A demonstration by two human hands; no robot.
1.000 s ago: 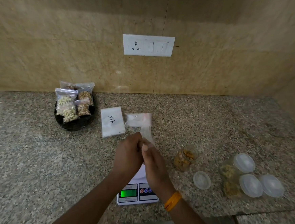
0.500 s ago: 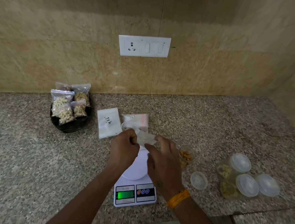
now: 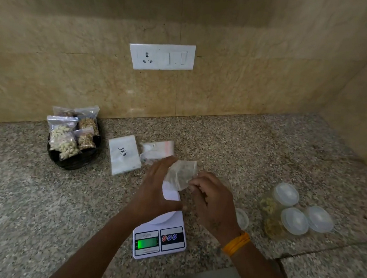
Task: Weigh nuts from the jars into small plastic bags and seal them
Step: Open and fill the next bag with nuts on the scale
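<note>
Small clear bag (image 3: 180, 175) held over the scale (image 3: 160, 239) plate, near mid-bench (image 3: 19, 202). Left hand (image 3: 155, 187) grasping bag's left side, fingers curled round it. Right hand (image 3: 212, 198) pinching bag's lower right edge, fingers bent. Bag crumpled; contents not discernible (too blurred). Orange band (image 3: 237, 243) on right wrist.

Scale at front edge of bench, below both hands; display (image 3: 147, 243) lit green, digits unreadable. Three round buttons beside display.

Toward right edge: three jars (image 3: 282, 210) lying on their sides, clustered and touching, white lids facing camera; pale and yellowish nuts visible in two. Loose lid (image 3: 242, 218) flat on bench, just right of right hand, partly hidden by it.

Behind hands, toward back wall: flat white packet (image 3: 124, 155) with handwritten marking (reads roughly "4x6"), and next to it a stack of empty bags (image 3: 157, 149) with a red strip along one edge, near corner hidden by left hand.

Toward left edge: black bowl (image 3: 73, 161) holding four filled bags (image 3: 65, 139), standing upright; front one with pale cashews, others with brown nuts.

Switch plate (image 3: 162, 56) on wall above bench.
</note>
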